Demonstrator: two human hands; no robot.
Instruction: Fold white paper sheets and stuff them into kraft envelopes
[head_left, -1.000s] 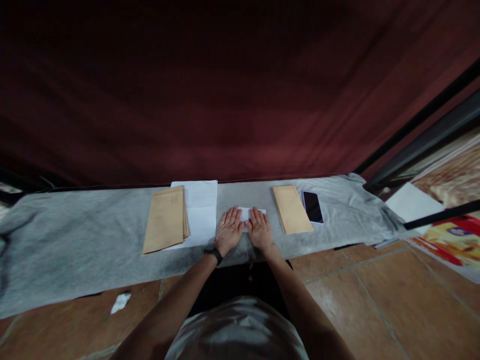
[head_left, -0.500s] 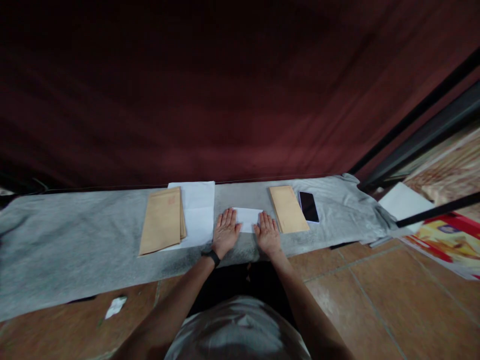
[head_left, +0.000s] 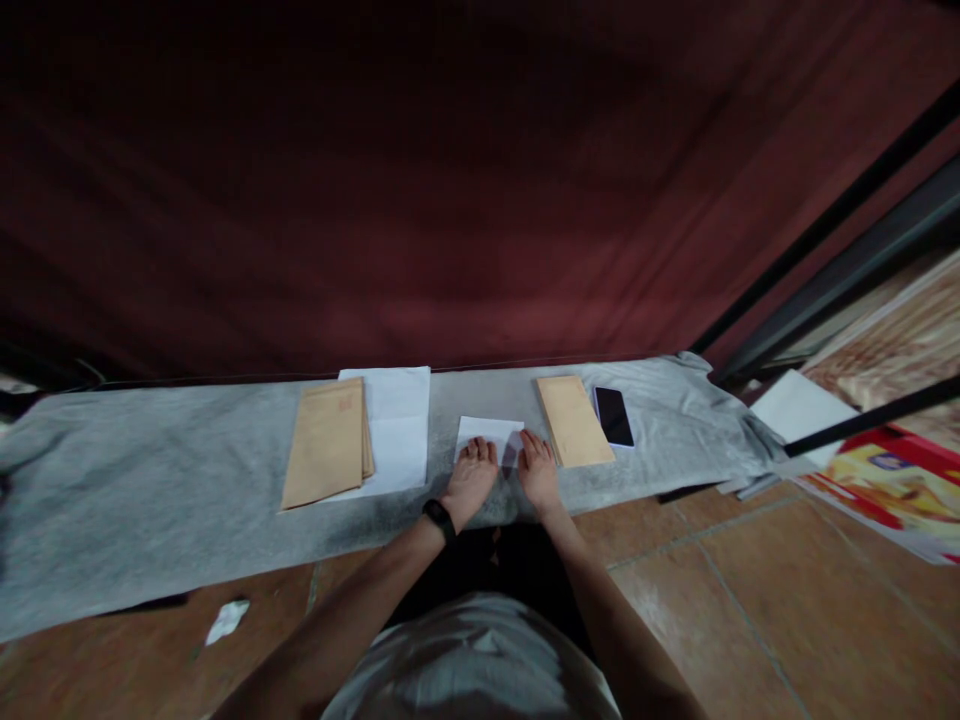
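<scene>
A small folded sheet of white paper (head_left: pixel 489 428) lies on the grey cloth in front of me. My left hand (head_left: pixel 471 478), with a black band on its wrist, rests on the lower left part of this paper, its fingers slightly bent and close together. At the paper's right edge is my right hand (head_left: pixel 538 474), fingers loosely curved and pointing away from me. A shadow falls on the paper between the two hands. Just right of my right hand lies a brown envelope (head_left: pixel 574 422).
Further left, several brown envelopes (head_left: pixel 324 445) overlap larger white sheets (head_left: pixel 399 430). A phone (head_left: pixel 614 416) lies right of the single envelope. Grey cloth (head_left: pixel 187 480) covers the long narrow surface, with a dark red curtain (head_left: pixel 465 220) behind. A red and yellow box (head_left: pixel 904 485) is at far right.
My left hand has slid right onto the paper and its fingers have bent. My right hand's fingers, flat before, are now curved at the paper's edge.
</scene>
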